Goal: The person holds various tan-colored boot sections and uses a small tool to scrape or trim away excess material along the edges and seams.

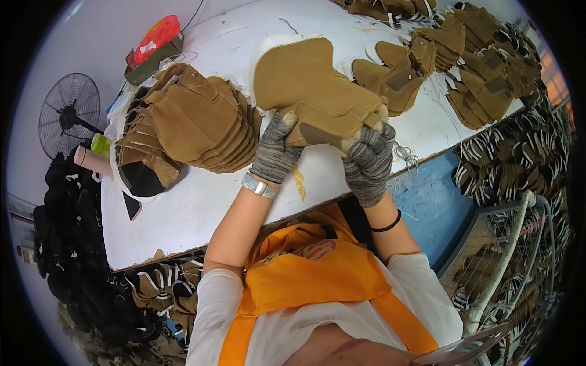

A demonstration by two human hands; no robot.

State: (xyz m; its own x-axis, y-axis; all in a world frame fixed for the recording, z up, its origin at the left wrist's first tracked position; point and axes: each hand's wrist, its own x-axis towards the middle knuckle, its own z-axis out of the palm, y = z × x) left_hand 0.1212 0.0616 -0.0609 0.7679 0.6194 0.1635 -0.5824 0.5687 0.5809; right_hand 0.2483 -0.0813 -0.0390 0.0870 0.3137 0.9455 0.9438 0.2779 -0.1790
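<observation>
Boot upper (pixel 308 82), tan, pale lining showing at left edge; held above white tabletop (pixel 177 219), between both hands. Left hand (pixel 273 148), grey knit glove: gripping lower left edge, thumb on top. Right hand (pixel 370 160), matching glove: grasping lower right edge. Stacked uppers (pixel 198 125), tan: left of held piece, on tabletop. Loose uppers (pixel 390 79): just beside, right. Thread tangle (pixel 405 160): near right hand. Green box (pixel 160 60), red plastic bag (pixel 160 36) inside: far left corner.
</observation>
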